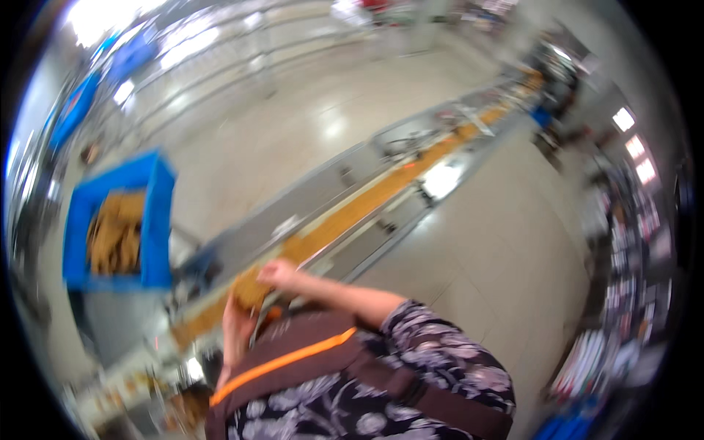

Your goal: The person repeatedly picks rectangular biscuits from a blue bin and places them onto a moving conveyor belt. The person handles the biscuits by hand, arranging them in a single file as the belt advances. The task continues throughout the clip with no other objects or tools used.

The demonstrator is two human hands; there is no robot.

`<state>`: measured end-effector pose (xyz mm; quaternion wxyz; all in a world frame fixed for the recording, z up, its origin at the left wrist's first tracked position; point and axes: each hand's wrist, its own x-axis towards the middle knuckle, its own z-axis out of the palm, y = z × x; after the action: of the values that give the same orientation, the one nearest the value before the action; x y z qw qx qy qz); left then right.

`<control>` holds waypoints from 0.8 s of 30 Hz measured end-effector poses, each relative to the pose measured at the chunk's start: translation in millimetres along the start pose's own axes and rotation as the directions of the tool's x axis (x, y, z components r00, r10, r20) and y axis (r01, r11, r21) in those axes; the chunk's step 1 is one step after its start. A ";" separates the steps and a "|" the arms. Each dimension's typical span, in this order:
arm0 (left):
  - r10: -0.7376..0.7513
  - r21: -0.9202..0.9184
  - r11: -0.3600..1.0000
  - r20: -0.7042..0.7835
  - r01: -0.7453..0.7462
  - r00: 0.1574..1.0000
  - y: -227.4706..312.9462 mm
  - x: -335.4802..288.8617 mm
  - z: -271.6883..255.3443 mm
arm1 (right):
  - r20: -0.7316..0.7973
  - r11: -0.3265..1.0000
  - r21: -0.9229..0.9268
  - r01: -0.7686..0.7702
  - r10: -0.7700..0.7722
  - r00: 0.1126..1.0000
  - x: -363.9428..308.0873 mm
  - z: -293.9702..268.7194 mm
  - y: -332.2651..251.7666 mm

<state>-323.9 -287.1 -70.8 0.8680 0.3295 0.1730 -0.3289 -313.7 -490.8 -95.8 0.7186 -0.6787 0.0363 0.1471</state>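
Both hands are together over the near end of a long conveyor (315, 187), close in front of my body. Golden-brown food pieces (251, 290), flat and rough-looking, sit between them, blurred by motion. My left hand (236, 326) has its fingers curled around their lower left side. From the right, my right hand (280, 273) reaches across with bent fingers closed at their upper edge. How many pieces are held cannot be made out. A band of similar golden-brown product (374, 194) runs along the belt and away to the far right.
Left of the belt, a blue crate (160, 220) holds a heap of brown pieces. Machinery (554, 66) stands at the belt's far end. Metal rails (264, 55) run along the back left. Stacked goods (623, 293) line the right side. The whole view is smeared.
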 end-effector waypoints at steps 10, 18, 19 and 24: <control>0.159 -0.153 0.962 -0.361 -0.227 0.919 -18.4 -23.5 -53.4 | -0.122 0.865 0.378 -0.329 0.399 0.909 -39.1 -58.9 9.7; 0.158 -0.234 0.920 -0.512 -0.314 0.844 -23.3 -55.4 -92.0 | -0.456 0.910 0.245 -0.334 0.412 0.789 -30.5 -135.4 39.5; 0.151 -0.246 0.923 -0.477 -0.296 0.866 -24.1 -57.3 -86.2 | -0.431 0.902 0.242 -0.358 0.431 0.793 -29.4 -139.9 32.7; 0.113 -0.239 0.956 -0.240 -0.172 0.964 -18.9 -52.2 -49.3 | -0.187 0.918 0.092 -0.386 0.396 0.899 -2.3 -98.6 16.3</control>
<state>-378.8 -240.2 -88.1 0.8999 0.2604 0.2866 -0.2005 -305.6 -587.8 -118.4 0.6847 -0.6497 0.2485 0.2176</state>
